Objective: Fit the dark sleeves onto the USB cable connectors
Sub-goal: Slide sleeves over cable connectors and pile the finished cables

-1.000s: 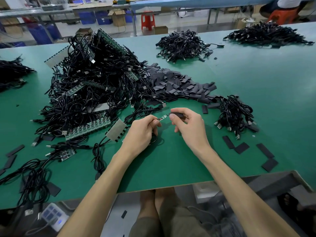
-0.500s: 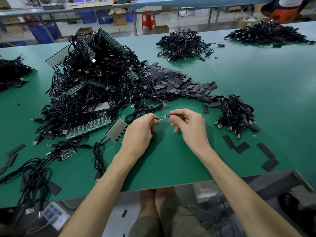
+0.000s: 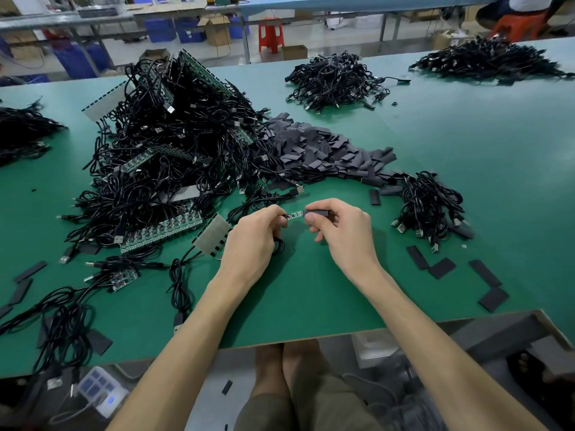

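Pinching the bare connector board (image 3: pixel 294 214) of a USB cable (image 3: pixel 280 245) between thumb and forefinger of the left hand (image 3: pixel 252 241). Held just above the green worktop (image 3: pixel 466 150), mid-width, near the front edge. Long axis left-right, roughly level, free end pointing right. Cable looped down under the left palm.

Gripping one dark sleeve (image 3: pixel 317 212) in the curled fingertips of the right hand (image 3: pixel 345 234). Long axis also left-right, in line with the board, mouth facing left right at the board's tip. Cannot tell whether touching or just apart.

Behind left: big tangle of black cables (image 3: pixel 168 157) mixed with green PCB panels (image 3: pixel 161 231). Behind centre: heap of flat sleeves (image 3: pixel 320 154), touching the tangle. Right of the hands: small cable bundle (image 3: pixel 429 206), with loose sleeves (image 3: pixel 441 267) lying flat near the front right edge. Far back on the worktop: two more cable piles (image 3: pixel 336 79), well apart.

Beyond: factory floor with red plastic stool (image 3: pixel 271 34), cardboard box (image 3: pixel 217 32), blue crates (image 3: pixel 174 29), long metal-framed benches.
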